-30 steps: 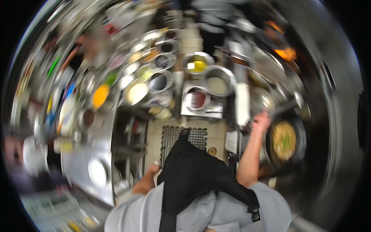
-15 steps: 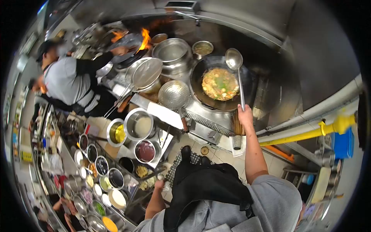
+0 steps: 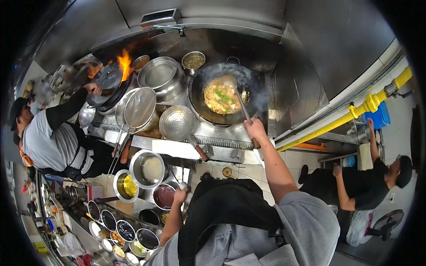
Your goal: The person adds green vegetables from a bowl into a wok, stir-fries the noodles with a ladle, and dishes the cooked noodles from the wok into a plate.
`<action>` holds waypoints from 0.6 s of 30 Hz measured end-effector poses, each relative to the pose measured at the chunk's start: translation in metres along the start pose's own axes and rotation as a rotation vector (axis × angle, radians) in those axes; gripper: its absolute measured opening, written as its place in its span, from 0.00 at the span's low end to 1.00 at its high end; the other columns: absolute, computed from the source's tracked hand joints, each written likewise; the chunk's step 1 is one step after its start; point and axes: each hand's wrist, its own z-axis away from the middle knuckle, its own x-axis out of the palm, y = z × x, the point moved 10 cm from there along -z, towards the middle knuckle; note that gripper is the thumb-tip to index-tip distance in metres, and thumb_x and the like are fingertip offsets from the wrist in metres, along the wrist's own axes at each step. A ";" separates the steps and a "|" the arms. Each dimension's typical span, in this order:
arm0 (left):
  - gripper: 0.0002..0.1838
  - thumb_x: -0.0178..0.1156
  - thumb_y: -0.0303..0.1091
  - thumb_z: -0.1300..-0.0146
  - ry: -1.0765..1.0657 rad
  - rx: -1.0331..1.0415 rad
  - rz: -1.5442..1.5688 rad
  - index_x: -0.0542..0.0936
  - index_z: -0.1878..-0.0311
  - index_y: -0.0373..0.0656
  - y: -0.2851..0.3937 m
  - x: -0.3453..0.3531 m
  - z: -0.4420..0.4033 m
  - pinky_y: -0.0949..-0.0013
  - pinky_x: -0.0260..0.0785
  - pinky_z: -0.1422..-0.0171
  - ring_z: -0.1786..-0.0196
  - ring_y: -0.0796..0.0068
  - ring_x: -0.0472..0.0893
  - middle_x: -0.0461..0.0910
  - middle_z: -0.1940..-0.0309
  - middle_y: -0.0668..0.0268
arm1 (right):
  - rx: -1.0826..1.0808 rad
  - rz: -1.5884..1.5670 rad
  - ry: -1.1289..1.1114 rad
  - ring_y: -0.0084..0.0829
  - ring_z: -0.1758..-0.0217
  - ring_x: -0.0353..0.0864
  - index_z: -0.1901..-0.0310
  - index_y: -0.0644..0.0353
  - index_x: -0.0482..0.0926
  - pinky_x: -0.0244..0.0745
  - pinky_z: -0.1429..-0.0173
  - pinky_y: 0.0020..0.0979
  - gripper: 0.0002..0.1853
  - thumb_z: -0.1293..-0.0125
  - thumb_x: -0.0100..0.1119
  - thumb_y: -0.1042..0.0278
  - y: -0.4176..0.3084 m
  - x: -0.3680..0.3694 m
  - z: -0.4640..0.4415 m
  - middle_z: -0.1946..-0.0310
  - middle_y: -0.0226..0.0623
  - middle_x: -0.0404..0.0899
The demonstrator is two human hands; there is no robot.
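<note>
In my right hand is the long handle of a metal ladle, closed in my fingers. Its bowl rests at the far side of the noodles, which are topped with chopped greens in a dark steaming wok. The wok sits on the range. Low at the left, my left hand is closed around what looks like a bunched white cloth, partly hidden. Near that hand stands a pot of dark red liquid.
A perforated strainer and a mesh skimmer lie left of the wok. Flames rise by a co-worker at another wok. A yellow pipe runs along the right. Another person stands behind it.
My view has swung to the right, bringing a person in black into sight. The ladle has come down from above the wok's edge onto the noodles. Steam now rises.
</note>
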 end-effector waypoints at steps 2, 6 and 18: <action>0.32 0.60 0.47 0.48 -0.008 -0.023 -0.082 0.78 0.48 0.26 0.008 -0.013 -0.012 0.55 0.72 0.42 0.46 0.47 0.81 0.82 0.53 0.40 | -0.167 0.037 0.249 0.58 0.68 0.83 0.62 0.71 0.77 0.79 0.59 0.48 0.20 0.31 0.55 0.56 0.023 -0.001 -0.032 0.68 0.63 0.81; 0.30 0.61 0.46 0.50 -0.014 -0.044 -0.088 0.79 0.52 0.25 0.019 -0.027 -0.021 0.55 0.72 0.45 0.47 0.48 0.82 0.82 0.56 0.39 | -0.236 0.177 0.406 0.56 0.72 0.84 0.62 0.72 0.77 0.79 0.61 0.47 0.22 0.30 0.54 0.54 0.008 -0.018 -0.074 0.72 0.61 0.81; 0.27 0.64 0.41 0.51 -0.050 -0.093 -0.062 0.80 0.51 0.30 0.077 -0.053 0.004 0.60 0.74 0.47 0.53 0.59 0.84 0.84 0.59 0.49 | -0.168 0.047 0.200 0.43 0.85 0.79 0.67 0.67 0.79 0.73 0.76 0.43 0.19 0.32 0.58 0.54 0.009 -0.024 -0.049 0.80 0.50 0.79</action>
